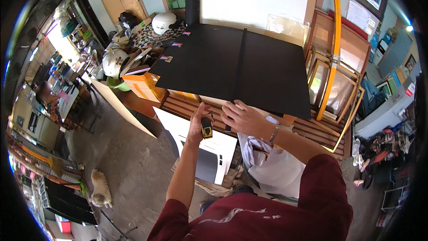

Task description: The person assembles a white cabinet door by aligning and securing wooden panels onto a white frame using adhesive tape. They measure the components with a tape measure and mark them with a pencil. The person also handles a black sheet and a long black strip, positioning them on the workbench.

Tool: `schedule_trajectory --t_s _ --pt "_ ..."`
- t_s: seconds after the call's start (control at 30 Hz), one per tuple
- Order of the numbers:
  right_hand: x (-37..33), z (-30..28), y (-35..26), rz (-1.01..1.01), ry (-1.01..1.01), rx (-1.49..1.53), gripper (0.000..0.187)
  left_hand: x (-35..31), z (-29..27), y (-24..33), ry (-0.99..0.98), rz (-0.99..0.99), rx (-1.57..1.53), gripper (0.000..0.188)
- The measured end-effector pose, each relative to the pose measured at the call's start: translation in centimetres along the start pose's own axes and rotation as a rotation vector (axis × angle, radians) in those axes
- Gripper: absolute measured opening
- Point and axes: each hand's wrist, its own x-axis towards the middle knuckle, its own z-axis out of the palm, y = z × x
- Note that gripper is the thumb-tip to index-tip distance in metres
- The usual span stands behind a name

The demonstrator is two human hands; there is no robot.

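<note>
A black and yellow tape measure [207, 128] is held in my left hand [196, 122], with the thumb and fingertips pointing up. My right hand [244, 118], a watch [274, 131] on its wrist, is just right of it, fingers bent around a narrow black strip [240, 64]. This strip runs across a large black board [276, 69], and its near end hangs past the board's front edge below my fingers. Part of the grip is hidden behind the fingers. The board lies on a slatted wooden bench [292, 129].
White boards [227, 145] lean before the bench, beside a white plastic bag [278, 169]. Wooden frames [318, 80] stand on the right. An orange-taped box [143, 87] and helmets [164, 22] are left. A dog [100, 189] lies on the floor; another person [48, 98] sits far left.
</note>
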Motion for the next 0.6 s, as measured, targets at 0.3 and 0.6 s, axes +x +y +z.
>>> schedule_trajectory --t_s 0.3,0.6 --pt "-5.3 -11.9 6.0 0.171 0.388 0.108 0.027 4.1 3.9 1.8 0.153 -0.147 0.093 0.041" --pt "-16.3 -15.8 11.3 0.479 0.434 0.058 0.036 3.7 6.8 6.8 0.208 -0.114 0.31 0.047"
